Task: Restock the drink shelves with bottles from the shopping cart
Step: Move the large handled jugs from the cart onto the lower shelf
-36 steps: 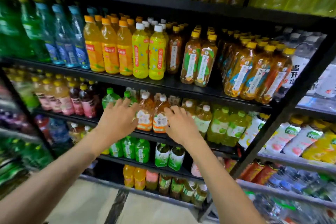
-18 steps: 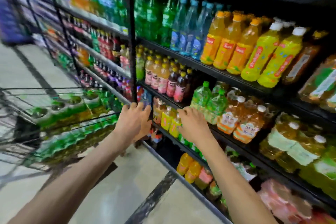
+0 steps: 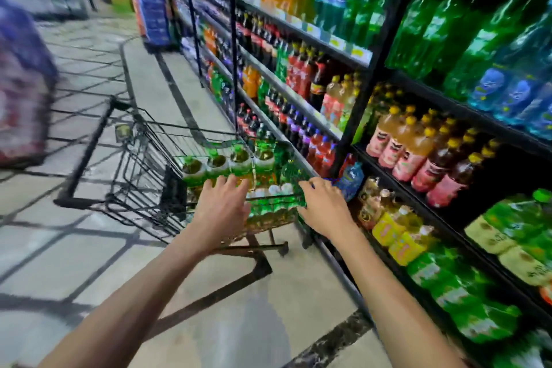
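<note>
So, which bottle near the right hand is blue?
The blue bottle just past the right hand, at the foot of the black post; those around it are red or yellow.

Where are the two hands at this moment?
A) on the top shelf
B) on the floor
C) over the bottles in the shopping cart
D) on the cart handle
C: the left hand and right hand spread open over the bottles inside the shopping cart.
</note>
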